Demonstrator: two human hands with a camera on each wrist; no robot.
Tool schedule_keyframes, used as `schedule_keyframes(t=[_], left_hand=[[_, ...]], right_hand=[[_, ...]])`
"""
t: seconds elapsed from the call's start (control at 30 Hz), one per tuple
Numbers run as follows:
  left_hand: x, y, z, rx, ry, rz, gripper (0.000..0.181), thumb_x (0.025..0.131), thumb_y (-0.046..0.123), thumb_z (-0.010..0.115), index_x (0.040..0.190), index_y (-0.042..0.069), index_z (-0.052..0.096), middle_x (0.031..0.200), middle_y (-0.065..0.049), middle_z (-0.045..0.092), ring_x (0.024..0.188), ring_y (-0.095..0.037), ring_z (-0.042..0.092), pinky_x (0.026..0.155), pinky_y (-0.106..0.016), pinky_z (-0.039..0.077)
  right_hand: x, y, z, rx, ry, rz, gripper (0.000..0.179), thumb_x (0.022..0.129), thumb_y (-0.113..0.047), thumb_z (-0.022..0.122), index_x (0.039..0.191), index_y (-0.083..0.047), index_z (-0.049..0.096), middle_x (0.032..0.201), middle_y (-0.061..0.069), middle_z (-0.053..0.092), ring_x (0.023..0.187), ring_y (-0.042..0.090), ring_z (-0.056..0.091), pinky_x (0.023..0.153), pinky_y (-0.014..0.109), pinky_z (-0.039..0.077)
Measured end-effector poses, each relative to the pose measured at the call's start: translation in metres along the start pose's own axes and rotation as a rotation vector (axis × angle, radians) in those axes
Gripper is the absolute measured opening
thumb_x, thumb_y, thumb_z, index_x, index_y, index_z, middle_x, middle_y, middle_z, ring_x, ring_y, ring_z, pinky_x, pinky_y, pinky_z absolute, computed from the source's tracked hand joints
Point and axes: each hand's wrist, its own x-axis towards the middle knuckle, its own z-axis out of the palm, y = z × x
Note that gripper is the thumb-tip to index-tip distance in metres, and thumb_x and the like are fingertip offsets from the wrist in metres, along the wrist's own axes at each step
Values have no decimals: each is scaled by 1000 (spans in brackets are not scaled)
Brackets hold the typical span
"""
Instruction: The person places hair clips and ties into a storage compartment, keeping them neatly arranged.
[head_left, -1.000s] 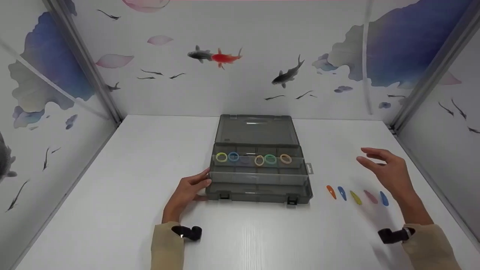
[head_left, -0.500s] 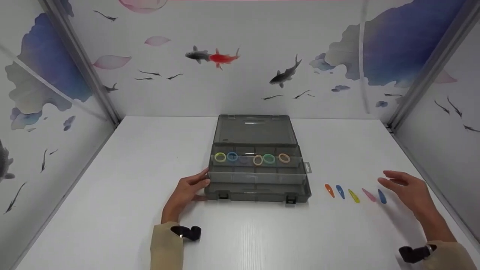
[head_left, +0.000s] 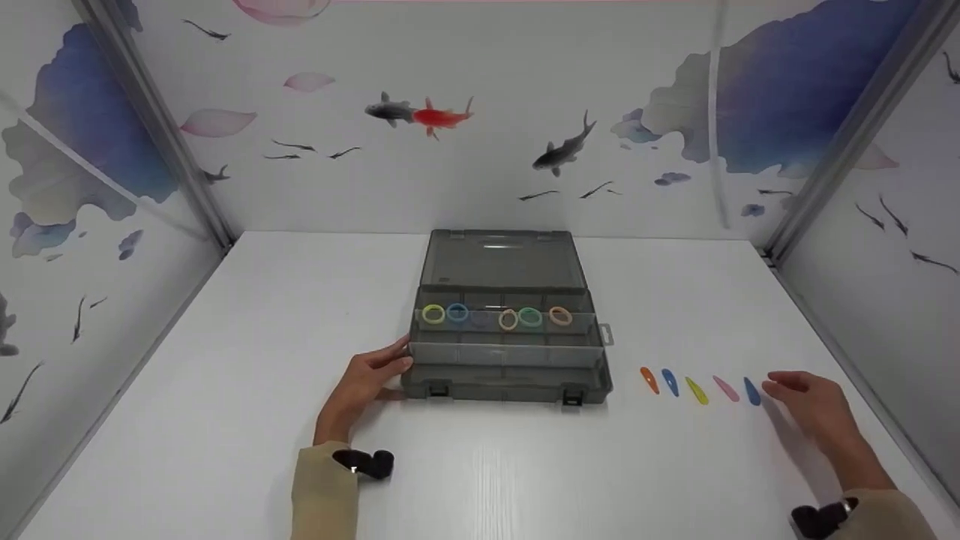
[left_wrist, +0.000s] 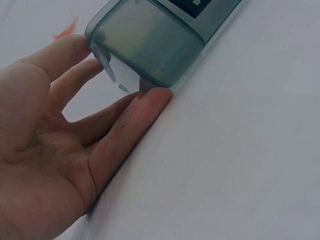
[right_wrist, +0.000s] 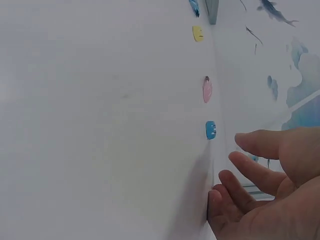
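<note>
My left hand (head_left: 367, 379) touches the left side of a grey translucent compartment box (head_left: 506, 394), its fingers fairly straight. In the left wrist view, the fingertips lie against a corner of the box (left_wrist: 155, 50). Coloured rings (head_left: 529, 317), several of them, sit in the rear compartments. Right of the box, several hair clips lie in a row: an orange clip (head_left: 649, 380), a blue clip (head_left: 670, 382), a yellow-green clip (head_left: 697, 390), a pink clip (head_left: 725, 388) and, rightmost, another blue clip (head_left: 752, 391). My right hand (head_left: 814, 409) is just right of that last clip, thumb and fingers apart, holding nothing.
The box's lid (head_left: 502, 259) stands raised at the back, and two latches (head_left: 572, 397) hang at its front. White panels with painted fish (head_left: 562, 150) close off the back and sides of the white table (head_left: 480, 480).
My right hand has come down from above and beyond the clips, swinging right and then nearer, to beside the rightmost blue clip. The left hand stays on the box; the view shifts slightly.
</note>
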Motion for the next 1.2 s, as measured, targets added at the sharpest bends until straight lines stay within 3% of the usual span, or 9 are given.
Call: schedule_keyframes(t=[0.13, 0.23, 0.37, 0.8, 1.2], left_hand=[[-3, -4, -3, 4, 13, -7, 57, 94, 28, 71, 147, 20, 52, 157, -12, 43, 147, -36, 38, 89, -45, 60], [-4, -6, -3, 8, 15, -12, 57, 94, 31, 71, 147, 21, 52, 157, -11, 43, 147, -35, 38, 89, -44, 60], [-4, -7, -3, 2, 22, -12, 56, 93, 31, 72, 146, 23, 53, 156, -10, 45, 147, -34, 39, 89, -44, 60], [-6, -8, -2, 7, 23, -8, 56, 94, 28, 71, 146, 20, 53, 156, -10, 46, 146, -35, 40, 87, -44, 61], [2, -3, 1, 15, 12, 18, 55, 95, 28, 70, 146, 21, 53, 157, -9, 43, 147, -34, 39, 86, -43, 61]], right_hand=[[4, -6, 3, -32, -21, 12, 76, 98, -52, 56, 145, 7, 43, 146, 37, 40, 123, 49, 45, 99, 55, 49], [4, -10, 5, -64, -29, 10, 72, 97, -48, 60, 140, 8, 48, 142, 37, 45, 116, 45, 50, 86, 45, 52], [4, -14, 6, -89, -27, -5, 63, 96, -40, 62, 132, 11, 54, 135, 37, 51, 109, 41, 52, 78, 35, 47], [7, -13, 11, -132, -19, -3, 52, 92, -32, 69, 120, 11, 61, 120, 34, 60, 99, 35, 56, 68, 29, 45], [6, -13, 10, -114, 17, -15, 46, 94, -28, 66, 117, 13, 63, 106, 28, 68, 91, 31, 57, 64, 28, 46]])
